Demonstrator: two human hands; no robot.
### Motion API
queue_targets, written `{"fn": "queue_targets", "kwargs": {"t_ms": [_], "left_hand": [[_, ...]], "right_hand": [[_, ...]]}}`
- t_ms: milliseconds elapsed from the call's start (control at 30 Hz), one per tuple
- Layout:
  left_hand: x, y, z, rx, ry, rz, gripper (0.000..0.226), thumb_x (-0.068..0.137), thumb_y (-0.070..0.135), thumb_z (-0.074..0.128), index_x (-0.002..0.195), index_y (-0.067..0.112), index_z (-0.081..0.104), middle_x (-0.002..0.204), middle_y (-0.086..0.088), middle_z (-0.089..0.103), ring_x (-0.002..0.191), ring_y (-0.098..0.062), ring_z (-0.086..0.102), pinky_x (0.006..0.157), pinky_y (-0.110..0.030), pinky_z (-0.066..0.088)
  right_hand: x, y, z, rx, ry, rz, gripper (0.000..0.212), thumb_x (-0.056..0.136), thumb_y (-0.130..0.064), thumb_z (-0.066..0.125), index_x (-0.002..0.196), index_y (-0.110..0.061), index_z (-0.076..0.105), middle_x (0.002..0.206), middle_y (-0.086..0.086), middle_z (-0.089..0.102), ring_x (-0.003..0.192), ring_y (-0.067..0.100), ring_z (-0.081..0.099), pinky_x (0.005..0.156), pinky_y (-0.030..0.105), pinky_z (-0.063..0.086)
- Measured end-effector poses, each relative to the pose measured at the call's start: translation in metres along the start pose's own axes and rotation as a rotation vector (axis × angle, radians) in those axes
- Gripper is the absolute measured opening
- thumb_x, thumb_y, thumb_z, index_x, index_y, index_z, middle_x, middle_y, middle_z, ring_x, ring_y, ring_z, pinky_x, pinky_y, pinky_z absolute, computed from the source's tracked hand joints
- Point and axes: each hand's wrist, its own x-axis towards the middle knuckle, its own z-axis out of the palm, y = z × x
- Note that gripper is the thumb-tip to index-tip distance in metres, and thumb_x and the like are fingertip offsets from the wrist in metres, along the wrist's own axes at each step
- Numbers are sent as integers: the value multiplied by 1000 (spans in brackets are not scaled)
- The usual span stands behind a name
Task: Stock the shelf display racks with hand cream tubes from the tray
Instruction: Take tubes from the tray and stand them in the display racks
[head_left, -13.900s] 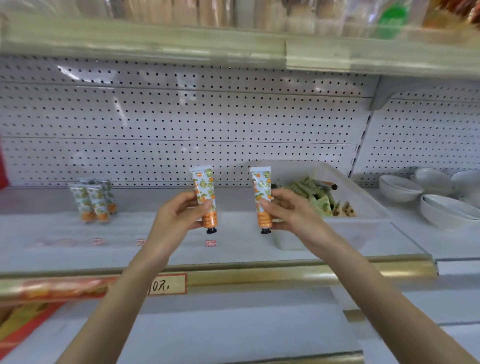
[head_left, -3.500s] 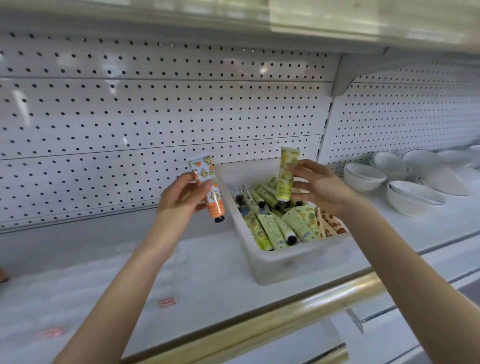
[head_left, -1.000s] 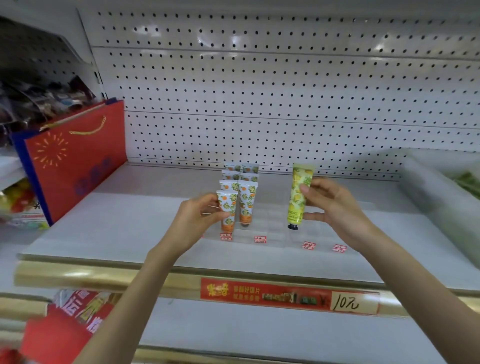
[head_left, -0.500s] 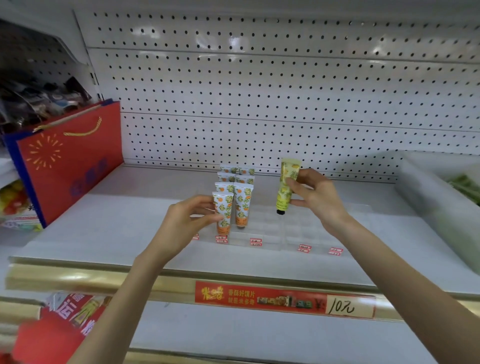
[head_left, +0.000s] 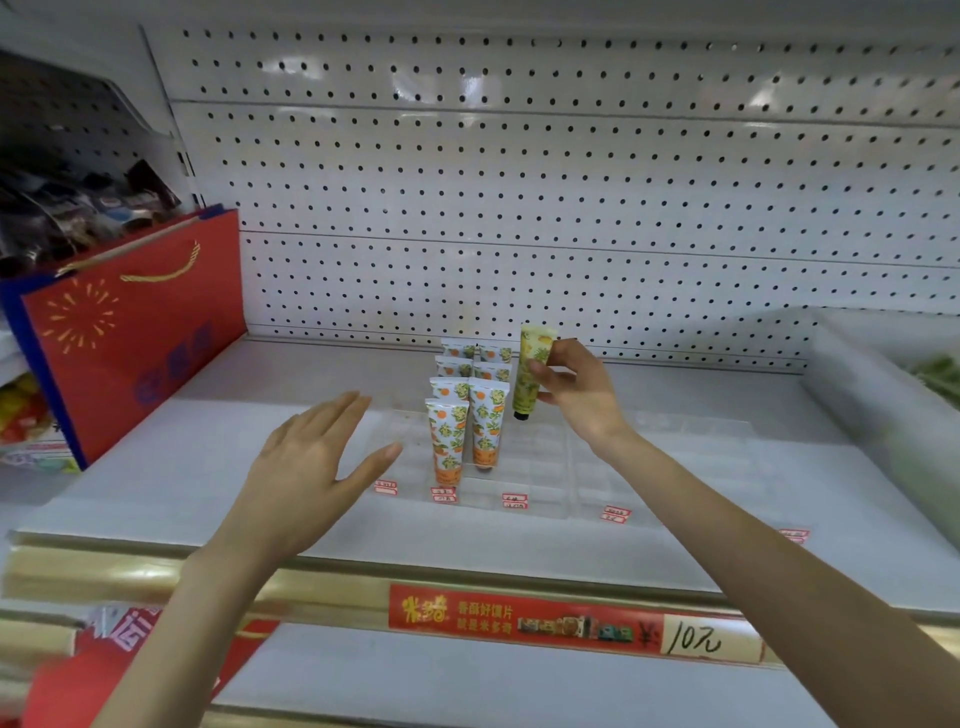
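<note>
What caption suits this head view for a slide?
Right hand holds a green tube upright beside orange tubes in the clear rack; left hand hovers open.

— Where's the open room?
— The rack (head_left: 550, 467) slots right of the orange tubes (head_left: 485, 426), and the shelf (head_left: 171, 483) between them and the red bag (head_left: 130, 338).
— What's in the way?
— Bag left, tray (head_left: 883, 426) right, pegboard (head_left: 519, 208) behind; the right hand (head_left: 576, 395) holds a green tube (head_left: 527, 395) beside the rear tubes.
</note>
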Motion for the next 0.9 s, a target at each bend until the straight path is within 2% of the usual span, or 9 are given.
{"fn": "queue_targets", "kwargs": {"t_ms": [200,300,433,533,767,900], "left_hand": [[0,1,3,-45,-33,-25,97,70,80,12,144,22,33,150,4,33,138,-15,29,111,-32,21],[0,2,2,-59,-32,-31,95,70,79,12,144,22,32,150,4,33,138,-14,29,111,-32,21],[1,2,0,-101,-23,-42,91,72,76,12,143,23,34,149,6,34,137,-13,29,110,-29,21],[1,4,-1,-129,-18,-54,90,73,75,9,143,25,34,149,7,34,137,-12,29,109,-28,21],[1,6,-6,-154,-6,-61,90,73,75,7,143,25,35,149,6,35,136,-12,30,110,-30,21],[4,8,-15,-154,15,-45,91,73,75,6,142,24,35,148,6,35,136,-14,30,109,-32,22]], "right_hand": [[1,12,3,-31,-31,13,9,89,-9,62,88,-17,56,89,-1,61,83,20,60,85,46,54],[1,13,3,-62,-43,-11,14,89,-9,61,86,-22,55,93,3,61,90,24,61,85,44,54],[4,16,0,-127,-56,-44,11,88,-9,63,92,-16,55,97,6,63,95,27,62,85,38,54],[5,18,-2,-131,-62,-43,14,86,-9,65,89,-19,55,99,6,64,97,28,63,88,38,53],[5,12,-7,-178,-73,-63,19,85,-13,67,100,-11,57,98,3,63,92,18,61,83,27,49],[1,1,-16,-156,-36,-85,16,86,-17,66,100,-13,58,99,0,63,93,15,60,84,26,48]]}}
